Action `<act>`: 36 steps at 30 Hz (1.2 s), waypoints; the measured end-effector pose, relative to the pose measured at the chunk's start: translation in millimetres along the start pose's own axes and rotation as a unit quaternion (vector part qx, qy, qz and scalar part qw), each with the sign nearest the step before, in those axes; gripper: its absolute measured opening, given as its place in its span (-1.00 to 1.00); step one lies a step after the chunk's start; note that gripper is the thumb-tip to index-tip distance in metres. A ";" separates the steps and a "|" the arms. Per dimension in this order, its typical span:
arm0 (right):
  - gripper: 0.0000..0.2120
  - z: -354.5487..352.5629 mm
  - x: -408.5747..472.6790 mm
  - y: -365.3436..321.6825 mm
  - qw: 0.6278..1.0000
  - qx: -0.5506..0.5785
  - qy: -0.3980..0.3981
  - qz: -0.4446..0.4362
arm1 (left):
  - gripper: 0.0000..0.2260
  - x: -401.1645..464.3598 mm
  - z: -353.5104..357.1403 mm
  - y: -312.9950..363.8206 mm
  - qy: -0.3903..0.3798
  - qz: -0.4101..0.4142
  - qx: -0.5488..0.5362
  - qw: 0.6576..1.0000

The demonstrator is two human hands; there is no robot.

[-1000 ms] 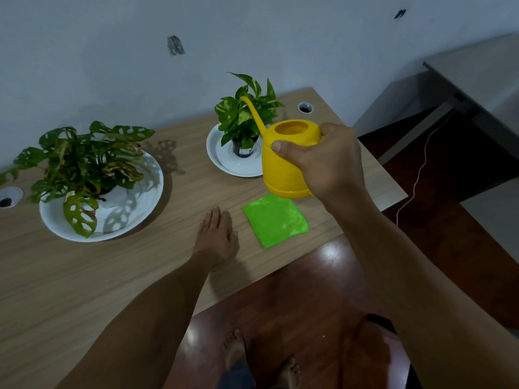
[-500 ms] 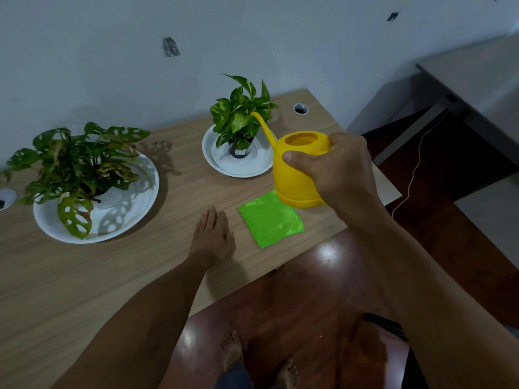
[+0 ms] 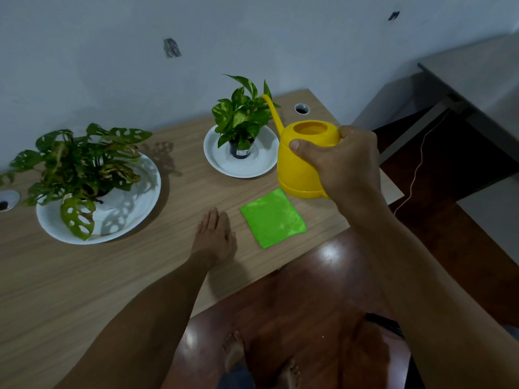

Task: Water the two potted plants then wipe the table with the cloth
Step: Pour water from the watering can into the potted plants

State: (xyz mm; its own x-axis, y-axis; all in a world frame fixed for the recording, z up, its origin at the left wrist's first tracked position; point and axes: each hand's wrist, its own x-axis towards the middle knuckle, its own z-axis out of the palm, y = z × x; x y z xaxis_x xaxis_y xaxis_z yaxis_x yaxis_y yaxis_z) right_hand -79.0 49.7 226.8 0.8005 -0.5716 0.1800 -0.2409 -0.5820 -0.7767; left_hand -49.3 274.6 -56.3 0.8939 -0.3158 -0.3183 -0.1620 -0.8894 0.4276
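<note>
My right hand (image 3: 344,161) grips the handle side of a yellow watering can (image 3: 302,161), held upright just above the table's right part, its thin spout reaching up beside the leaves of the small potted plant (image 3: 241,119). That plant stands in a dark pot on a white saucer (image 3: 238,167). A larger plant with holed leaves (image 3: 75,164) sits in a wide white dish (image 3: 134,209) at the left. A folded bright green cloth (image 3: 273,219) lies flat near the front edge, below the can. My left hand (image 3: 214,237) rests flat on the wooden table (image 3: 70,276), left of the cloth.
Round cable holes sit in the table at the far right (image 3: 302,108) and far left (image 3: 7,199). A grey wall runs behind. A second grey desk (image 3: 477,71) stands to the right, with a thin cable (image 3: 415,169) hanging over the dark red floor. Bare feet show below.
The can has moved right and slightly down, away from the small plant, and come back nearer upright. My left hand has stayed flat on the table.
</note>
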 end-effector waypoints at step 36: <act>-0.56 16.3 -73.5 -71.0 0.970 0.184 -0.136 -0.087 | -0.36 -108.5 -49.6 -81.8 0.038 -0.152 0.018 0.987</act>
State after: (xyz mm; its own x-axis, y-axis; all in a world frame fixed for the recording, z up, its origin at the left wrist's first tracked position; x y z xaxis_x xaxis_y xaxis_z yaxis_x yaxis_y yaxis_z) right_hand -111.8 142.4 258.9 0.9384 -0.2811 0.2009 0.0831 -0.3809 -0.9209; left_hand -112.3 397.9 -14.8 0.9322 -0.0074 -0.3620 0.1058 -0.9506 0.2918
